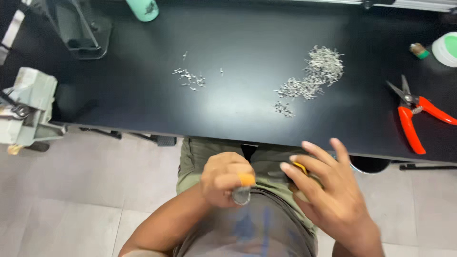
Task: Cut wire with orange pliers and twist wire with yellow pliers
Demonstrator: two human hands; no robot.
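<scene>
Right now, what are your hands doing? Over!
Left hand closed on a small grey round piece. Right hand spread over a yellow-edged object. Nothing blocking them.

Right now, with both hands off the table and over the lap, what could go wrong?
The small grey part pinched in the left hand is over the lap, so a slip likely drops it to the floor. The big pile of metal pins reaches toward the table edge; a returning sleeve could sweep some off. The snips lie open near the right hand.
</scene>
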